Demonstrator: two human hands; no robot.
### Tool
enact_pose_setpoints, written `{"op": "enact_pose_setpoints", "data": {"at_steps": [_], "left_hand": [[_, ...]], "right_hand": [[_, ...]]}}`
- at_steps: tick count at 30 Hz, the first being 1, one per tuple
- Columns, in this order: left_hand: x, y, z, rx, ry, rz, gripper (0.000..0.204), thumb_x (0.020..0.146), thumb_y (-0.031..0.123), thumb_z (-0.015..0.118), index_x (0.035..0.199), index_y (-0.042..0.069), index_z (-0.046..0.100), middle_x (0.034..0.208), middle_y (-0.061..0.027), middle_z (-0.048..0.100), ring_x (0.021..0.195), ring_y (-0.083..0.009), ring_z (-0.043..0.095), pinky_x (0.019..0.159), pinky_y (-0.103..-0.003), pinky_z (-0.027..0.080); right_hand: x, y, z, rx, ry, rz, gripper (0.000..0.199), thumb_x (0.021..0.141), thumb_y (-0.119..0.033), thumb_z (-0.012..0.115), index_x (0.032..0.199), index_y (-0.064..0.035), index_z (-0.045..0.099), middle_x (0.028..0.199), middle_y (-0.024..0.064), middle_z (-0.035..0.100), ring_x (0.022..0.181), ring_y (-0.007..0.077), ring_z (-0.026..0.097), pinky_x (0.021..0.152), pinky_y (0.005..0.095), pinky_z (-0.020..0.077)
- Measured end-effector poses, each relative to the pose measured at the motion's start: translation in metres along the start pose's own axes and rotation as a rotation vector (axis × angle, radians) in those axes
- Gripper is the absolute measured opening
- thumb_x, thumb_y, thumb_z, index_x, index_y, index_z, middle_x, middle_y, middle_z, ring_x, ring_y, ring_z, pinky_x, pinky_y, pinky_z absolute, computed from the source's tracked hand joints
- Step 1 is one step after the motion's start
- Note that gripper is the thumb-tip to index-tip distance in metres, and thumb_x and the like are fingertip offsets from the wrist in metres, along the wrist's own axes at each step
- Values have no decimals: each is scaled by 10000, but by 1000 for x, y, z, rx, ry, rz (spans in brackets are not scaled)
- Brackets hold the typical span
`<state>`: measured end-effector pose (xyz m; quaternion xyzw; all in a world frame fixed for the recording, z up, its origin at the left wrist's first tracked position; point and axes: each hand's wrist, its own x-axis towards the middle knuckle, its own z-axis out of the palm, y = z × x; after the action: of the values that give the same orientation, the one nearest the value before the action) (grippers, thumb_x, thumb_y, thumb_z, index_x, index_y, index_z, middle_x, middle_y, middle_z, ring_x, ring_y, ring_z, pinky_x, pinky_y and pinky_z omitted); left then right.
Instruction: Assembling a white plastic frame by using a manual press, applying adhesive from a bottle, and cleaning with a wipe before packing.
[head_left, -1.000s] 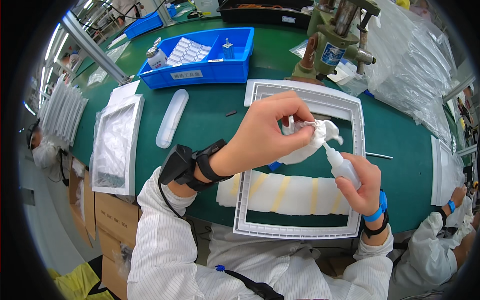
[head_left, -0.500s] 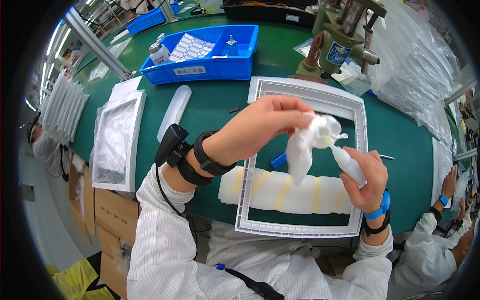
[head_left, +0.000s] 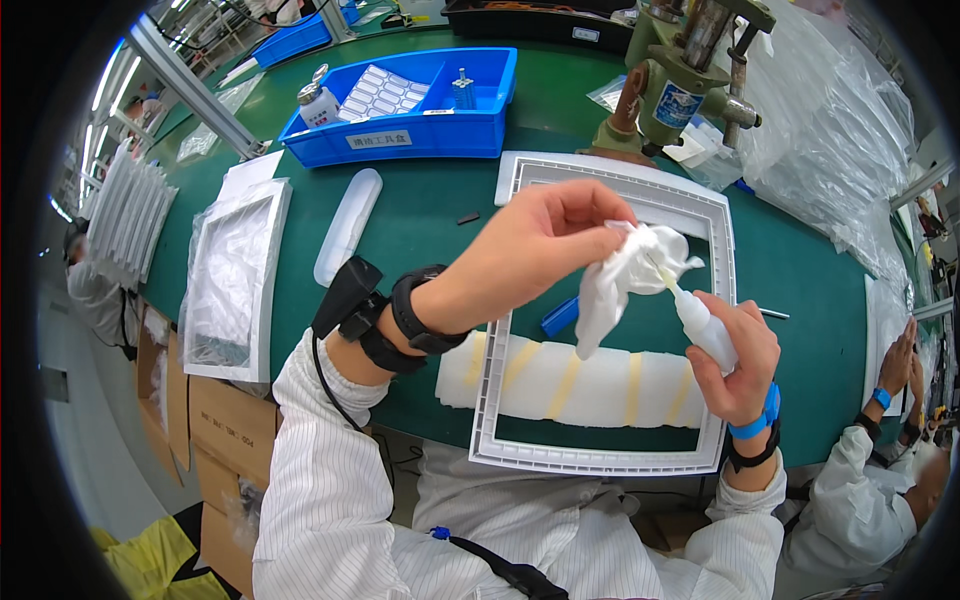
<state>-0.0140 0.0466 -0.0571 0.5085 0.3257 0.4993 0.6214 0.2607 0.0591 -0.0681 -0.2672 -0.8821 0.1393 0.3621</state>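
1. Just right of centre, a white cloth (head_left: 633, 278) is pinched between the thumb and fingers of the left hand (head_left: 530, 250).
2. Farther right, a white squeeze bottle (head_left: 706, 328) is gripped by the right hand (head_left: 742, 362), its nozzle aimed up-left at the cloth.
3. Below, a white rectangular surround (head_left: 600, 462) is laid across a padded strip (head_left: 600, 388).

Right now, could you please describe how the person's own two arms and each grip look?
The left sleeve and right sleeve are white with thin dark stripes. On the left side are black straps, a blocky black device and a thin dark cable. On the right side are a bright blue band and a black strap. The left grip and right grip wear no gloves.
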Motion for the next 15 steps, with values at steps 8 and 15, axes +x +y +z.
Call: {"op": "enact_pose_setpoints", "data": {"at_steps": [8, 15], "left_hand": [[-17, -12, -99, 945, 443, 92, 184, 900, 148, 641, 991, -8, 679, 798, -21, 646, 744, -65, 576, 651, -227, 465], [-41, -67, -185, 1617, 633, 547, 313, 815, 65, 597, 1108, 115, 693, 1116, -171, 610, 952, -310, 611, 828, -385, 499]], "right_hand": [[-30, 0, -2, 519, -28, 417, 436, 867, -39, 608, 1279, 3, 470, 896, 130, 673, 786, 174, 630, 762, 299, 494], [-82, -47, -22, 635, 110, 636, 367, 926, -111, 558, 1252, 29, 461, 1058, 140, 642, 757, 111, 554, 712, 253, 472]]}}
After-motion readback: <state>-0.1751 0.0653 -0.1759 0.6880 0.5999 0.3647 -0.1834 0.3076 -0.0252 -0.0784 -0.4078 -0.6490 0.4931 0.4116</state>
